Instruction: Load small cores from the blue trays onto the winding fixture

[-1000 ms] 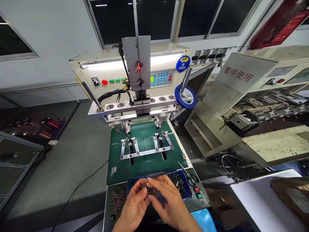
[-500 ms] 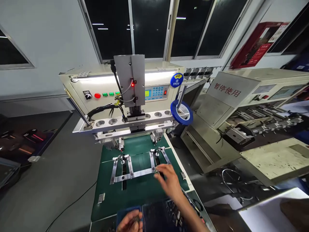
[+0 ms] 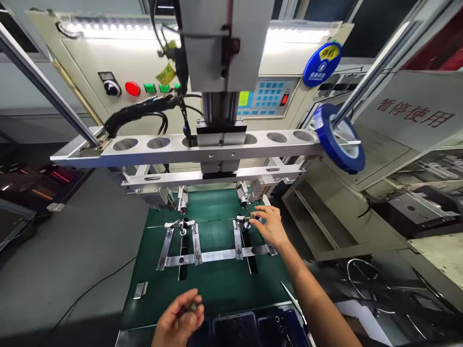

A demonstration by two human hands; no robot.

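My right hand reaches far forward over the green work surface to the right metal fixture, its fingertips pinched on a small part there; what it grips is too small to name. Near the bottom edge, my left hand is closed around a small dark ring-shaped part. The left fixture stands apart from both hands. A flat metal frame links the two fixtures.
The machine head and its perforated aluminium bar hang above the fixtures. A blue tape roll sits on a rod at right. A dark blue parts tray lies at the front edge. Another machine with a red-lettered sign stands on the right.
My right hand left the tray area and moved forward to the right fixture. My left hand stayed low, still closed on a part. The view moved closer to the machine.
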